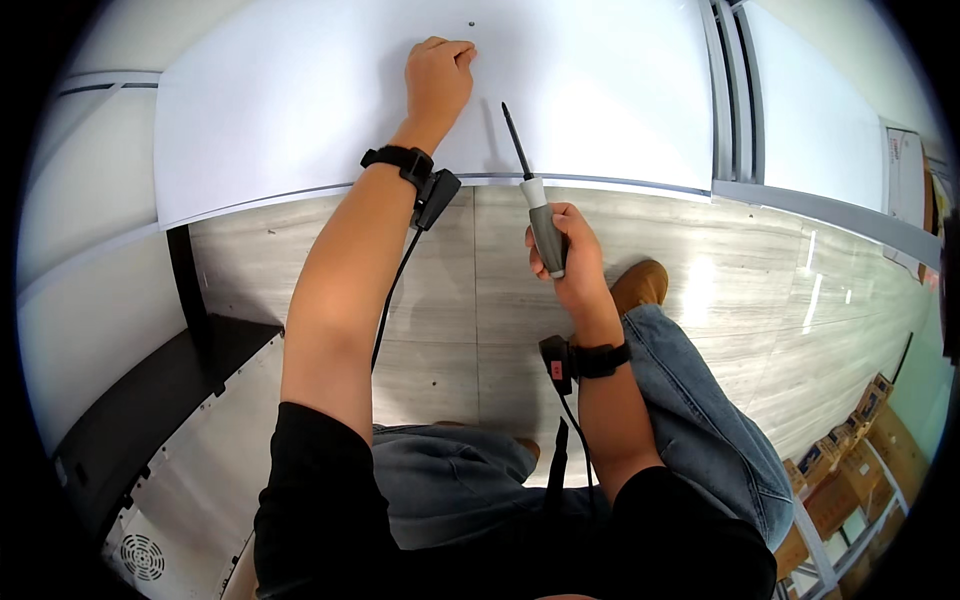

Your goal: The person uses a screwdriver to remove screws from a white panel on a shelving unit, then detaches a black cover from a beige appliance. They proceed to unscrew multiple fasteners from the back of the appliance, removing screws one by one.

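Note:
A screwdriver [545,232] with a grey and white handle is wrapped in the fingers of my right hand [578,250]. Its dark shaft points away from me over the near edge of the white table [620,90], the tip in the air or close to the surface; I cannot tell which. Farther out over the tabletop, my left hand [440,78] is closed with its fingertips pinched together. Whatever those fingers hold, if anything, is too small or hidden. Just beyond them a small dark screw or screw hole [471,23] shows on the white surface.
Metal frame rails [738,100] run along the table's right side, with another white panel past them. A black and white cabinet-like unit [190,440] stands at lower left. Cardboard boxes [835,495] sit on a rack at lower right. Black cables hang from both wrist devices.

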The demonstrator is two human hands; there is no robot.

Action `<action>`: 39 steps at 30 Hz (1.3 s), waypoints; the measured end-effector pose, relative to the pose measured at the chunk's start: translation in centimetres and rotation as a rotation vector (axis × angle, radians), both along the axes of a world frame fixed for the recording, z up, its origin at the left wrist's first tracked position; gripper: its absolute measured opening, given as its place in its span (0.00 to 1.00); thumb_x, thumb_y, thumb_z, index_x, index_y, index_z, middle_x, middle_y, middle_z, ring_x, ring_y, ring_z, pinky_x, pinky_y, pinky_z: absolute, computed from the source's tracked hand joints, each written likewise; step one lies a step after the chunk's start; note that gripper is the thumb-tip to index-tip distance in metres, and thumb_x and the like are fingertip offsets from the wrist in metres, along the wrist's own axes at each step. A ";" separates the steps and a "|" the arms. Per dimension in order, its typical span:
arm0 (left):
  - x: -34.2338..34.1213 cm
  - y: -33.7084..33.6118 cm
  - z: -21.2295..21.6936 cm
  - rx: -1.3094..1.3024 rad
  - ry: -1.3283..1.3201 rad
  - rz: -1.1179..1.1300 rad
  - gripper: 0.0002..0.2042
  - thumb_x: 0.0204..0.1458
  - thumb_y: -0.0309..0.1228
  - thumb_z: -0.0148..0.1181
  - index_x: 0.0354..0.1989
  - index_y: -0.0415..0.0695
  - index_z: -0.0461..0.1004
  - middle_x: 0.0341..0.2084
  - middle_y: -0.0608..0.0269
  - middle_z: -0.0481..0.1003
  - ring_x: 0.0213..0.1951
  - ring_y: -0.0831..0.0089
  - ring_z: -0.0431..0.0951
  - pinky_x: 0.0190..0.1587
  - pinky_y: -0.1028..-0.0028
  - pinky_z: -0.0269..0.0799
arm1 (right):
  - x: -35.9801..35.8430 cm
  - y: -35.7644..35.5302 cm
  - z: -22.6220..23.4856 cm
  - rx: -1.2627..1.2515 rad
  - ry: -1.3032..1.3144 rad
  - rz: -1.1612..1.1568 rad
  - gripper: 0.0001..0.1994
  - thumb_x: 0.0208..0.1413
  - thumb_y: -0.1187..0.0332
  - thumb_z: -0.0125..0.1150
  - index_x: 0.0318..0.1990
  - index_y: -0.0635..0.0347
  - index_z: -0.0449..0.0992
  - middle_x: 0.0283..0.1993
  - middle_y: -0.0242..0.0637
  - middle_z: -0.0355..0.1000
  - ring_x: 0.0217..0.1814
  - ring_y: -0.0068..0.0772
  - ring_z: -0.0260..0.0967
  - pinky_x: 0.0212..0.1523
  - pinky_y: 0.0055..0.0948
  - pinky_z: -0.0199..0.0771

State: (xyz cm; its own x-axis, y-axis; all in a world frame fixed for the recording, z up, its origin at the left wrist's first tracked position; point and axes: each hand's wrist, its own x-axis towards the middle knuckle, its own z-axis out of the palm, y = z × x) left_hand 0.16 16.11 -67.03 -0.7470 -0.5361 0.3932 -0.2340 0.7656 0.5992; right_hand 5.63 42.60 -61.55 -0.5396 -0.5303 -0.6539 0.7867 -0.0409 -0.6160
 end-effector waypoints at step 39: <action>27.7 7.8 12.0 1.422 0.602 0.700 0.14 0.64 0.30 0.37 0.54 0.38 0.61 0.44 0.52 0.73 0.41 0.62 0.78 0.43 0.68 0.77 | 7.4 -6.7 5.1 -0.160 0.182 1.022 0.17 0.57 0.67 0.46 0.53 0.63 0.64 0.31 0.38 0.70 0.23 0.25 0.66 0.22 0.23 0.62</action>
